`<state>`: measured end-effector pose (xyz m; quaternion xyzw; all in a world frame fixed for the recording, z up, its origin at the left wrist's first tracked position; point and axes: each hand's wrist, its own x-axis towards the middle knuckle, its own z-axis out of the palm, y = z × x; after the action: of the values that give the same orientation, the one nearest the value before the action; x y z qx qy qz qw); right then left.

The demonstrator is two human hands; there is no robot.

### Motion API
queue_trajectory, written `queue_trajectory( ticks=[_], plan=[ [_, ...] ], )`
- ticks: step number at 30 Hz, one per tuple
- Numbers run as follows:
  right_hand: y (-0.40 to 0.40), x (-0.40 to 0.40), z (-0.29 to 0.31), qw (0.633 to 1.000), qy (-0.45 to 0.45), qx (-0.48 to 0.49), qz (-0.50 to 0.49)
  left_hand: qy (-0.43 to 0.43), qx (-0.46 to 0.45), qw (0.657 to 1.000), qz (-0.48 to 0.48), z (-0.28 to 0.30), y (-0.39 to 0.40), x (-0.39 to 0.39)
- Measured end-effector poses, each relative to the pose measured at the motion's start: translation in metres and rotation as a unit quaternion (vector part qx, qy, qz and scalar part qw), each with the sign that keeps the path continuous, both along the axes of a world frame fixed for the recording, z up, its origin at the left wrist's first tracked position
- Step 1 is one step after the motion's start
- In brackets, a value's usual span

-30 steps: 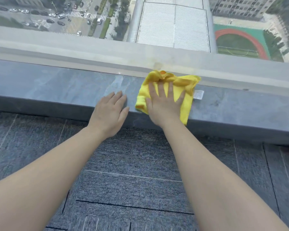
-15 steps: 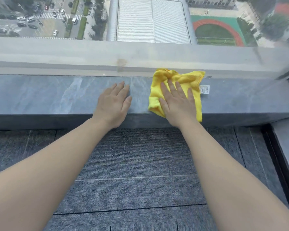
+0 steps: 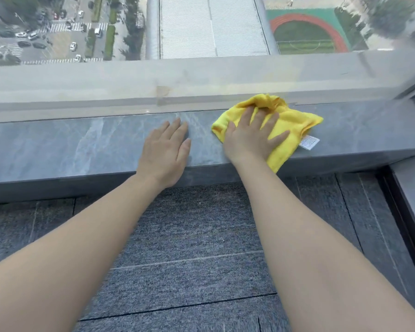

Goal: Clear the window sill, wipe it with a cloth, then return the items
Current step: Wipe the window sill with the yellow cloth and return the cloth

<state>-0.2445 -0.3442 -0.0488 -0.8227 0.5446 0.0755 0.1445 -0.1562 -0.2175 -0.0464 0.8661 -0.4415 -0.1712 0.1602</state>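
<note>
Cloth point(image 3: 295, 127), yellow: now further right along the window sill point(image 3: 82, 142), flat under my spread right hand point(image 3: 250, 137). Left hand point(image 3: 165, 149), spread, braces beside it. I judge wiping nears the sill's right end.

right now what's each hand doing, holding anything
Left hand: open, flat on the window sill, holding nothing.
Right hand: open, fingers spread, pressing the yellow cloth onto the sill, not gripping it.

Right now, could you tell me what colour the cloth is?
Bright yellow, with a small white tag; the cloth shows best in the head view.
</note>
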Motion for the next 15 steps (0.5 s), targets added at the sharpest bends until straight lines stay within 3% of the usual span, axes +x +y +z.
queue_trajectory(
  ticks=[4, 6, 10, 15],
  plan=[
    [-0.006, -0.033, 0.0, 0.971, -0.023, -0.032, 0.237, 0.0, -0.016, 1.0, 0.004, 0.002, -0.009, -0.006],
    [-0.015, -0.048, 0.003, 0.958, -0.025, -0.019, 0.287, -0.002, -0.024, 1.0, -0.002, 0.003, -0.015, -0.009],
    [-0.031, -0.076, 0.002, 0.961, -0.021, -0.016, 0.275, -0.006, -0.024, 0.999, -0.024, 0.002, -0.033, -0.023],
    [-0.064, -0.108, 0.001, 0.99, -0.006, -0.018, 0.139, -0.005, -0.003, 0.998, -0.069, 0.002, -0.063, -0.046]
  ],
)
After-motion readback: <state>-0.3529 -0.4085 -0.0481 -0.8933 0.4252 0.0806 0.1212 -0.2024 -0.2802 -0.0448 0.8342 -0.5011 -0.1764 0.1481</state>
